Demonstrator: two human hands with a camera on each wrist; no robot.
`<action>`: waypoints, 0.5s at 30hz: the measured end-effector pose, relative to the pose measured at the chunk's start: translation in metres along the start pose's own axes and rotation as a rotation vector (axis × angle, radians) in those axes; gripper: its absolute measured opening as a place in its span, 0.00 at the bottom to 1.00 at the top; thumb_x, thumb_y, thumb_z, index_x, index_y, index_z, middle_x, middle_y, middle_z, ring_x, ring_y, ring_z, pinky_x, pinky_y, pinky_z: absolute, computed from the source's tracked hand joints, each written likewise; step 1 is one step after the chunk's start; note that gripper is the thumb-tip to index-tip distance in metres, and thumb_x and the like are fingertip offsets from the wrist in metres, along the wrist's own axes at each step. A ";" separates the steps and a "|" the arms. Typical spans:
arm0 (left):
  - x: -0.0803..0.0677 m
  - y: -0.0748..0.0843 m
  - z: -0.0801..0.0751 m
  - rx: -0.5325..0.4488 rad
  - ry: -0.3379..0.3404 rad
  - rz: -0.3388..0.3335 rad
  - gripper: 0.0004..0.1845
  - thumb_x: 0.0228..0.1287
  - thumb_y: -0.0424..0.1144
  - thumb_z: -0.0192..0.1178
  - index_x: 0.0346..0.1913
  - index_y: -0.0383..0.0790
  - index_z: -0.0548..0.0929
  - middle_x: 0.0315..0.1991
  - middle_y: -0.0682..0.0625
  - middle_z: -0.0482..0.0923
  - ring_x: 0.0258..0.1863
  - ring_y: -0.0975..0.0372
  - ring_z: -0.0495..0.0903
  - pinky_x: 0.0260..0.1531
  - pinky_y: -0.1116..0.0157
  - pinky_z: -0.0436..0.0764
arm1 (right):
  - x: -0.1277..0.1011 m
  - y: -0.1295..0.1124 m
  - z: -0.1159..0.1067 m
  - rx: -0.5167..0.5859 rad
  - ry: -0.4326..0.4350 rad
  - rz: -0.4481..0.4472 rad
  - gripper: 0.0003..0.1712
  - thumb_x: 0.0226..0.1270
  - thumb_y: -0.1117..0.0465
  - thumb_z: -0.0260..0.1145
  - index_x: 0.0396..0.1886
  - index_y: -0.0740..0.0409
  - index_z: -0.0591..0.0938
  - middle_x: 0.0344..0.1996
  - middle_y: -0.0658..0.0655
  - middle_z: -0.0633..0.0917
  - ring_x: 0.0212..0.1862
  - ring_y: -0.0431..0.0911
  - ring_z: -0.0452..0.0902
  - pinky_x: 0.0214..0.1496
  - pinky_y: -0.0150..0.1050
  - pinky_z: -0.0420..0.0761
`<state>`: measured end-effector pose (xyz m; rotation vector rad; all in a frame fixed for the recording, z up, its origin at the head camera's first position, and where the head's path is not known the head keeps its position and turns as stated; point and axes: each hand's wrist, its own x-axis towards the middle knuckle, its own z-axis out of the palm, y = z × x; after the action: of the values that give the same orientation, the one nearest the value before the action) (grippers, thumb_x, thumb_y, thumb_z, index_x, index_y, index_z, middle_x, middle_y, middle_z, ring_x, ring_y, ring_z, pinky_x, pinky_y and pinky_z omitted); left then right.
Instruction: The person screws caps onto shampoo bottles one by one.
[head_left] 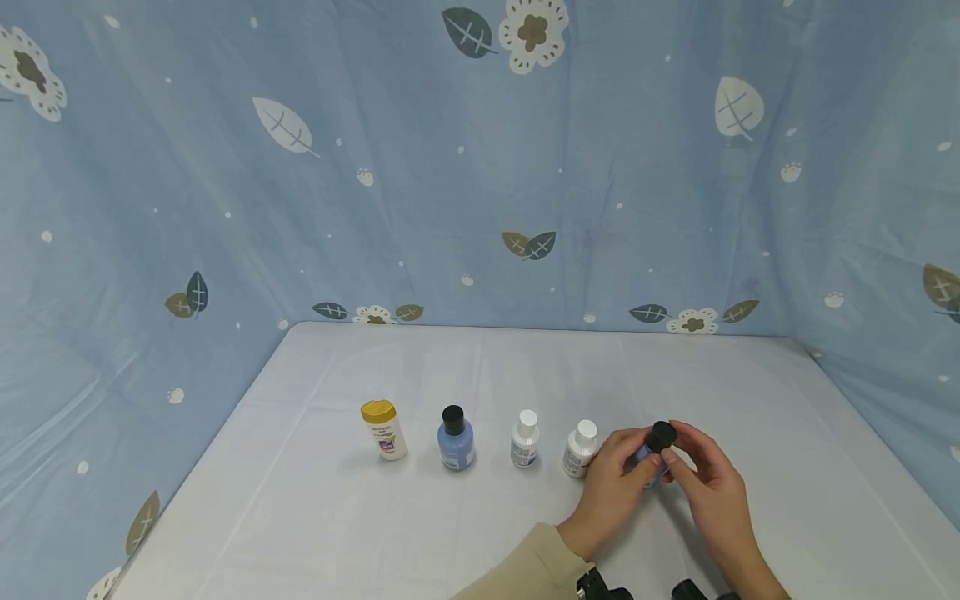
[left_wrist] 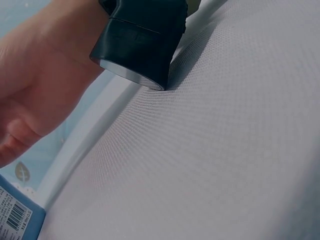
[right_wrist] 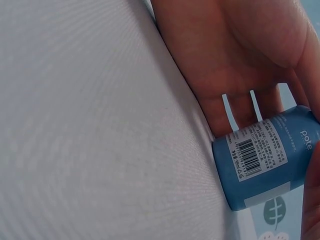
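Observation:
At the right end of a row of bottles, both hands are on a blue bottle (right_wrist: pixel 260 155) with a black cap (head_left: pixel 662 437). My left hand (head_left: pixel 611 487) grips its body from the left, thumb in front. From the other side my right hand (head_left: pixel 712 483) holds it near the cap, thumb towards me and fingers behind. In the right wrist view the bottle's barcode label faces the camera, its base right at the white cloth. Only a lower corner of the bottle shows in the left wrist view. Close beside my left fingers is a white bottle (head_left: pixel 580 450).
Further left along the white-covered table (head_left: pixel 315 517) stand another white bottle (head_left: pixel 524 440), a second blue bottle with a black cap (head_left: pixel 455 440) and a white bottle with a yellow cap (head_left: pixel 386 432). A blue patterned curtain (head_left: pixel 420 167) hangs behind the table.

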<state>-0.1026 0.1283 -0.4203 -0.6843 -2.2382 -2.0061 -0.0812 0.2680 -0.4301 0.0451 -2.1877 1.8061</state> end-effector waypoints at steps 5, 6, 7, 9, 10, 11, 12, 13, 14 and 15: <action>0.001 -0.024 0.009 0.013 0.005 -0.008 0.17 0.62 0.39 0.55 0.54 0.45 0.76 0.47 0.56 0.71 0.48 0.69 0.70 0.45 0.71 0.71 | 0.000 0.001 0.001 -0.019 -0.008 -0.014 0.27 0.60 0.68 0.60 0.60 0.58 0.67 0.50 0.53 0.74 0.50 0.40 0.71 0.32 0.32 0.77; 0.002 -0.028 0.011 0.012 0.004 -0.012 0.17 0.62 0.40 0.55 0.54 0.46 0.76 0.47 0.57 0.71 0.48 0.70 0.70 0.45 0.71 0.71 | 0.000 0.001 0.001 -0.026 -0.009 -0.018 0.28 0.60 0.69 0.60 0.61 0.57 0.67 0.51 0.53 0.73 0.51 0.40 0.70 0.32 0.32 0.77; 0.002 -0.030 0.012 0.013 0.002 -0.014 0.17 0.62 0.41 0.55 0.54 0.46 0.76 0.48 0.57 0.71 0.48 0.70 0.70 0.45 0.71 0.71 | 0.000 0.001 0.001 -0.034 -0.012 -0.026 0.28 0.59 0.69 0.60 0.61 0.57 0.67 0.51 0.53 0.73 0.51 0.39 0.70 0.33 0.32 0.77; 0.002 -0.032 0.012 0.017 0.003 -0.010 0.17 0.62 0.41 0.55 0.54 0.46 0.75 0.48 0.57 0.71 0.48 0.70 0.70 0.45 0.71 0.71 | 0.000 0.001 0.001 -0.042 -0.021 -0.040 0.29 0.59 0.70 0.60 0.61 0.57 0.67 0.52 0.53 0.71 0.53 0.39 0.69 0.33 0.31 0.77; 0.002 -0.030 0.011 0.017 0.004 -0.006 0.17 0.62 0.41 0.55 0.54 0.46 0.76 0.48 0.57 0.71 0.48 0.70 0.70 0.45 0.71 0.71 | -0.001 0.000 0.001 -0.041 -0.026 -0.048 0.29 0.59 0.71 0.59 0.62 0.57 0.66 0.52 0.54 0.70 0.53 0.39 0.69 0.33 0.31 0.77; 0.002 -0.027 0.010 0.017 0.006 0.000 0.17 0.62 0.40 0.55 0.54 0.46 0.76 0.47 0.57 0.71 0.48 0.70 0.70 0.45 0.71 0.71 | -0.001 0.000 0.001 -0.038 -0.030 -0.054 0.30 0.60 0.71 0.59 0.62 0.57 0.66 0.53 0.54 0.70 0.53 0.39 0.68 0.34 0.31 0.77; 0.002 -0.023 0.009 0.017 0.008 0.008 0.17 0.62 0.39 0.55 0.54 0.45 0.76 0.47 0.56 0.72 0.47 0.70 0.70 0.45 0.71 0.71 | -0.001 -0.001 0.001 -0.029 -0.037 -0.062 0.30 0.60 0.72 0.58 0.63 0.57 0.65 0.54 0.55 0.69 0.54 0.40 0.68 0.34 0.31 0.77; 0.002 -0.019 0.008 0.021 0.012 0.020 0.16 0.62 0.38 0.55 0.54 0.44 0.76 0.47 0.55 0.72 0.47 0.69 0.70 0.45 0.71 0.71 | 0.000 -0.001 0.000 -0.018 -0.046 -0.070 0.30 0.61 0.72 0.57 0.63 0.57 0.64 0.54 0.56 0.68 0.54 0.40 0.67 0.34 0.31 0.76; 0.002 -0.015 0.006 0.022 0.016 0.032 0.16 0.62 0.38 0.55 0.53 0.43 0.76 0.46 0.55 0.72 0.47 0.69 0.71 0.45 0.71 0.71 | 0.000 -0.002 0.000 -0.007 -0.057 -0.077 0.30 0.61 0.73 0.56 0.64 0.57 0.64 0.56 0.57 0.67 0.54 0.40 0.67 0.34 0.31 0.76; 0.002 -0.012 0.005 0.025 0.019 0.042 0.16 0.62 0.37 0.55 0.53 0.42 0.76 0.46 0.54 0.72 0.47 0.69 0.71 0.45 0.71 0.71 | 0.000 -0.002 -0.001 0.000 -0.072 -0.089 0.30 0.62 0.73 0.55 0.64 0.57 0.63 0.57 0.58 0.66 0.55 0.41 0.66 0.34 0.31 0.76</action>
<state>-0.1073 0.1331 -0.4316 -0.7009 -2.2147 -1.9541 -0.0806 0.2686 -0.4277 0.2075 -2.1967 1.7820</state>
